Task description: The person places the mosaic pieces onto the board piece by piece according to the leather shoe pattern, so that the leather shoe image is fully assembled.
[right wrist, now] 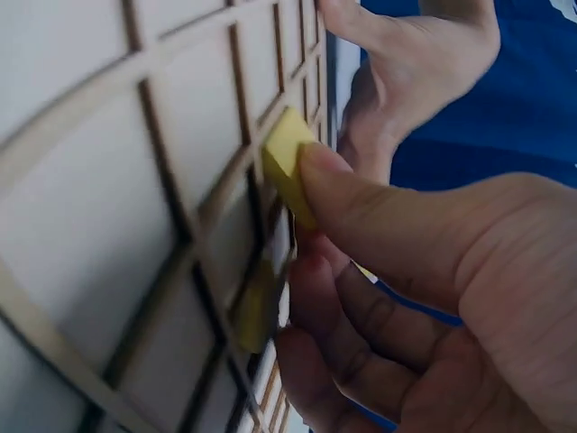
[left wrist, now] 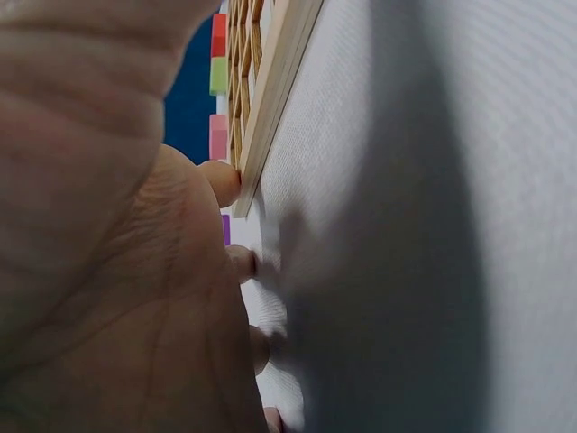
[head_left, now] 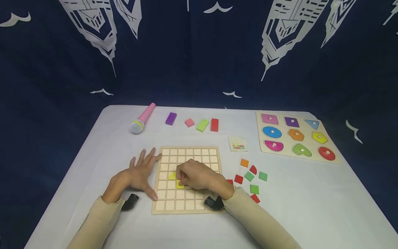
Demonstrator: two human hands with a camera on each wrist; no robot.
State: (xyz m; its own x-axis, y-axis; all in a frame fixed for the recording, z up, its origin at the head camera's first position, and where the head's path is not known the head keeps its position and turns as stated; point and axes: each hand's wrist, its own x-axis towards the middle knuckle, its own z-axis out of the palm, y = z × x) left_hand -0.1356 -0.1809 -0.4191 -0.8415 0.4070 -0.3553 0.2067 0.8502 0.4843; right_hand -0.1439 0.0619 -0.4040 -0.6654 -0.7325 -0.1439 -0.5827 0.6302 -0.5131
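Small yellow square tile (right wrist: 287,162), tilted on edge over a cell of the pale wooden grid board (head_left: 186,152), pinched at fingertips, with a second yellow tile (head_left: 172,175) lying flat in a neighbouring cell

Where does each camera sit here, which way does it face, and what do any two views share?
Head: above, looking forward and down at the table; shows both sleeves, the left hand beside the grid board and the right hand over it.
Left wrist: low at the table, looking along the palm to the board's edge.
Right wrist: close over the board; thumb and fingers pinch a yellow tile.
Shared: all three show the board; head and right wrist show the tile.
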